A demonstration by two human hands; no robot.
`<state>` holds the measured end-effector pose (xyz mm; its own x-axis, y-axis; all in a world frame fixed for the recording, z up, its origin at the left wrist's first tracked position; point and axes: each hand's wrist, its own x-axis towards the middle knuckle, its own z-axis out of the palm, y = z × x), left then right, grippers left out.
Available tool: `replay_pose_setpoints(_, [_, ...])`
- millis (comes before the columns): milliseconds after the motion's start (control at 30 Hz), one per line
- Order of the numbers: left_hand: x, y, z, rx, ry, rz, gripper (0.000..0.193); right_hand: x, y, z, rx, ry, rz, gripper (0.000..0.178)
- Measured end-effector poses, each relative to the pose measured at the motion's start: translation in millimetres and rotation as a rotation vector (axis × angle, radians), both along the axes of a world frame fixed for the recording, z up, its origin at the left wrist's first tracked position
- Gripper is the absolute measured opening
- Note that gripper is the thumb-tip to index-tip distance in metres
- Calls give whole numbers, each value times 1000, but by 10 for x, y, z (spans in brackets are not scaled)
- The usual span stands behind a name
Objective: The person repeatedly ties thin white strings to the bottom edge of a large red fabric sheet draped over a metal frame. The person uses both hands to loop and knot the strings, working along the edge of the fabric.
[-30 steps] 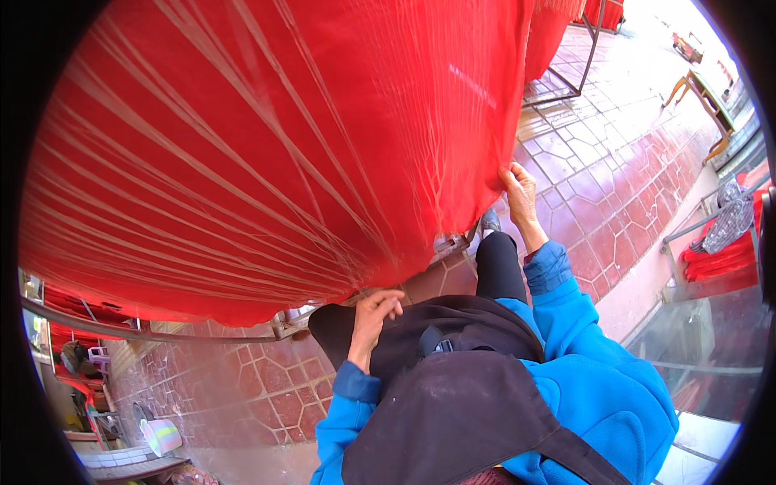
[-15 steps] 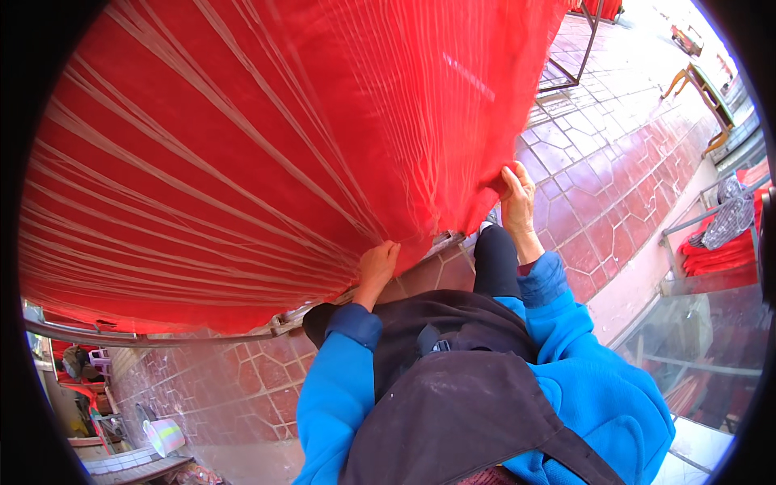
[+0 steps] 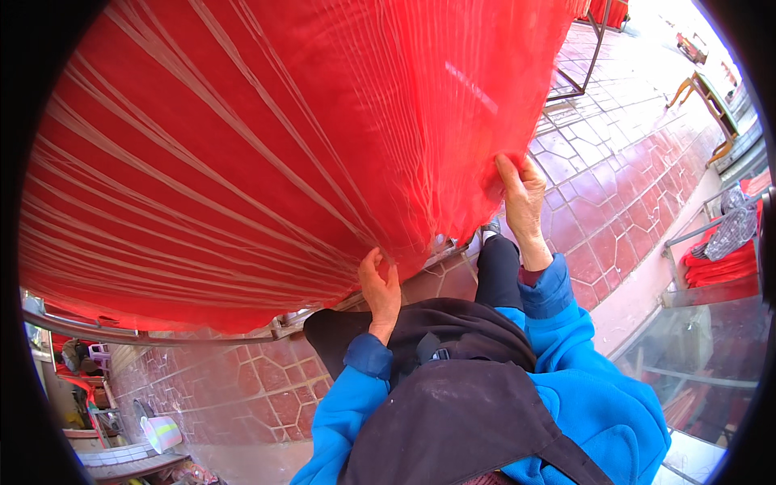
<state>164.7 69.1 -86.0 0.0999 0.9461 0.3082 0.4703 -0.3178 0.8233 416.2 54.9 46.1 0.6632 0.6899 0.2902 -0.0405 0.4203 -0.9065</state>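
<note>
A large red cloth point(image 3: 267, 162) fills the upper left, with pale loose threads point(image 3: 218, 105) fanning over it and gathering toward its near edge. Around its right edge, the fingers of my right hand point(image 3: 525, 198) are closed, the thumb on top and some fingertips hidden by the fabric. Close to the cloth's lower edge, where the threads bunch, is my left hand point(image 3: 378, 291). Its thumb and forefinger are apart and I see nothing held between them.
A dark metal rail point(image 3: 162, 339) runs beneath the cloth. Red tiled floor point(image 3: 267, 388) lies below. A pale bucket point(image 3: 162, 434) stands at lower left. To the right are a wooden-legged table point(image 3: 703, 101), folded red cloth point(image 3: 719, 267) and a glass-topped case point(image 3: 687, 339).
My left hand has opened from its pinch at the cloth's edge and drawn slightly back. My right hand keeps its hold on the right edge, shifted a little.
</note>
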Motion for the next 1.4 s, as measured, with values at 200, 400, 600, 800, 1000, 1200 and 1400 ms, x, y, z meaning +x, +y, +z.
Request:
replay_pose_setpoints(200, [463, 190, 885, 253, -115, -238, 26, -74, 128, -64, 151, 12, -134, 10])
replay_pose_setpoints(400, [759, 403, 995, 77, -81, -205, 29, 11, 44, -47, 105, 1, -182, 13])
replay_pose_setpoints(600, [757, 487, 857, 109, -136, -51, 24, 1, -60, -113, 106, -64, -223, 13])
replay_pose_setpoints(800, [772, 615, 844, 76, -251, -8, 15, -9, -137, -160, 142, -1, -180, 12])
replay_pose_setpoints(1000, [864, 651, 918, 4, -236, 24, 12, 11, -193, -177, 166, 39, -162, 11])
replay_pose_setpoints(1200, [924, 698, 891, 14, -248, 64, 8, 59, -209, -196, 178, 62, -151, 10])
replay_pose_setpoints(1400, [901, 716, 838, -83, -448, -52, 7, 101, -189, -209, 156, 47, -146, 10])
